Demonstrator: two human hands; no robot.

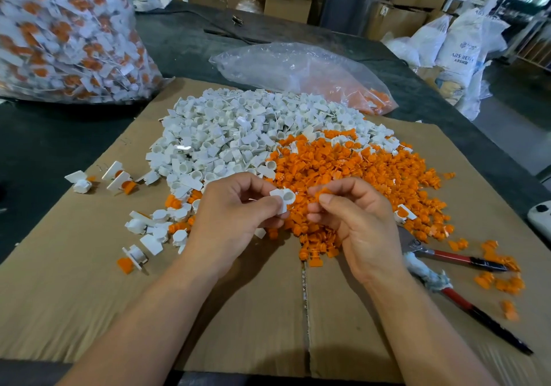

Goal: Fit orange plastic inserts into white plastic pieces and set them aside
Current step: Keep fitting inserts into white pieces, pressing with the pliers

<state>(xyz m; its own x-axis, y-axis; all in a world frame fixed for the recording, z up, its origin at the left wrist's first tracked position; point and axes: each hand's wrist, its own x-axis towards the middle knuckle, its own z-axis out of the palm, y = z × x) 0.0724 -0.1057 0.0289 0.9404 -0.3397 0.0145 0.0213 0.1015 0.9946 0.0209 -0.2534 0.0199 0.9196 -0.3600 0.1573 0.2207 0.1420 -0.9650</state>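
My left hand (235,212) pinches a white plastic piece (283,199) with its round socket facing up. Just to its right, my right hand (354,215) pinches an orange insert (323,192) between thumb and fingers, a small gap away from the white piece. Both hands hover over the near edge of a heap of orange inserts (357,173). A bigger heap of white pieces (238,129) lies behind and to the left. A few fitted white-and-orange pieces (119,178) lie apart on the cardboard at the left.
A flattened cardboard sheet (89,281) covers the dark table. A large clear bag of fitted pieces (65,33) stands at the back left, and a near-empty plastic bag (298,69) lies behind the heaps. Red-handled pliers (465,281) lie at the right. Boxes and sacks stand beyond.
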